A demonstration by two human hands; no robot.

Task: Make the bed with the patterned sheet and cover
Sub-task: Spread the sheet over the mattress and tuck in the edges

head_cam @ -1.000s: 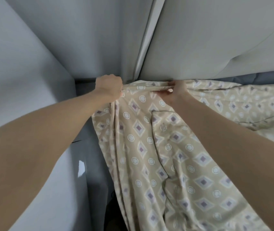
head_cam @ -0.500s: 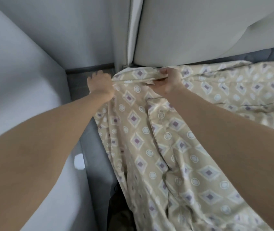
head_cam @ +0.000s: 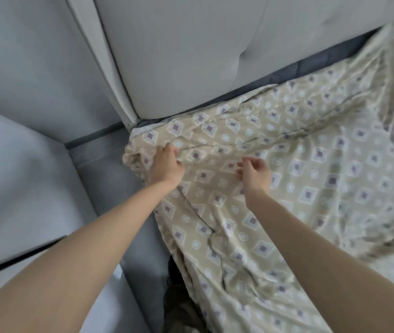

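Patterned sheet, left hand on its corner

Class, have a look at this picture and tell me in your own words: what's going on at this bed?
A person is making a bed. Their left hand lies on the bunched corner of the patterned sheet near the padded headboard; whether it grips the cloth is unclear. The right hand hovers over the sheet, fingers loosely curled, holding nothing. The sheet is wrinkled, with a dark strip uncovered along the headboard.

Beige sheet, purple diamonds, white circles; pale grey headboard.
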